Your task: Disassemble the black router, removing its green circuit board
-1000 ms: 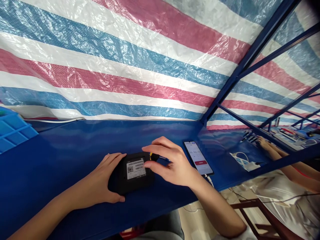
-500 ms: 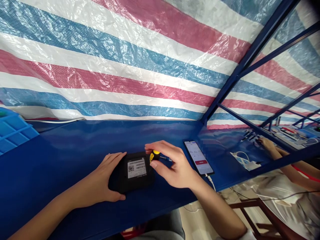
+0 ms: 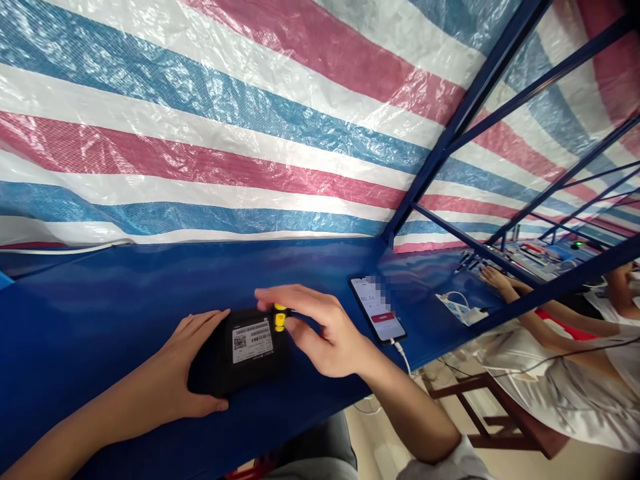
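Observation:
A small black box with a white barcode label on top lies on the blue table. My left hand cups its left side, thumb along the near edge. My right hand hovers at the box's right end, fingers pinched round a small screwdriver with a yellow and black handle. The tool's tip is hidden.
A phone with a lit timer screen lies right of my hand, a white cable at its near end. Blue frame bars stand at right. Beyond them another person's hand works at the adjoining table. A striped tarp hangs behind.
The view has swung right, dropping the blue bin at left out of view. My right hand has gripped the yellow-handled screwdriver and raised it at the box's right end. The left hand still holds the box.

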Demonstrator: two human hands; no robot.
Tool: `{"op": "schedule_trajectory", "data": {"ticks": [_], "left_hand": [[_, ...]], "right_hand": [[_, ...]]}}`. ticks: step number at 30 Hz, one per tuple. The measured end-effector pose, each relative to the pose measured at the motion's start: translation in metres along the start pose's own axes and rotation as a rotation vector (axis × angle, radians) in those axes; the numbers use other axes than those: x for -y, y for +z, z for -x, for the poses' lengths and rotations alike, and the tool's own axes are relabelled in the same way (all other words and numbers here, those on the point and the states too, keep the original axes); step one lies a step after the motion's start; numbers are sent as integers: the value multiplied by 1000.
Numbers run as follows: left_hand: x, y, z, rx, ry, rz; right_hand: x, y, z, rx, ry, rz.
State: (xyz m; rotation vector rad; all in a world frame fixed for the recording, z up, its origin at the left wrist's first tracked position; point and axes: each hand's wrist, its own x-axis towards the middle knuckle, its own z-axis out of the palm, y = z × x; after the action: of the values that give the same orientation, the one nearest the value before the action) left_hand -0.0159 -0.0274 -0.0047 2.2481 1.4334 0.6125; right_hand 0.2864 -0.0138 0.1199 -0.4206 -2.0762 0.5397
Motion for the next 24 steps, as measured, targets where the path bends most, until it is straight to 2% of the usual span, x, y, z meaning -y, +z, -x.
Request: {"op": "schedule_trajectory", "data": {"ticks": [2,7,10,12,15,21,24], "left_hand": [[2,1,0,-3,7,-2],[7,3,2,3,-15,-5],[6,3,2,-6,0,-4],[4,1,1,-3,9,5],[1,0,0,-9,27,25],[-1,0,-1,-17,23,35],[-1,-5,-3,25,29,43]], "right_hand": [[1,-1,0,11,9,-6],[-5,7,4,-159,43,110],[-8,13,8,-169,110,87],[-9,14,9,-159,59,107],[-5,10,8,-110,-19,141],[4,-6,3,127,25,-18],[2,-7,2,140,50,-31]]}}
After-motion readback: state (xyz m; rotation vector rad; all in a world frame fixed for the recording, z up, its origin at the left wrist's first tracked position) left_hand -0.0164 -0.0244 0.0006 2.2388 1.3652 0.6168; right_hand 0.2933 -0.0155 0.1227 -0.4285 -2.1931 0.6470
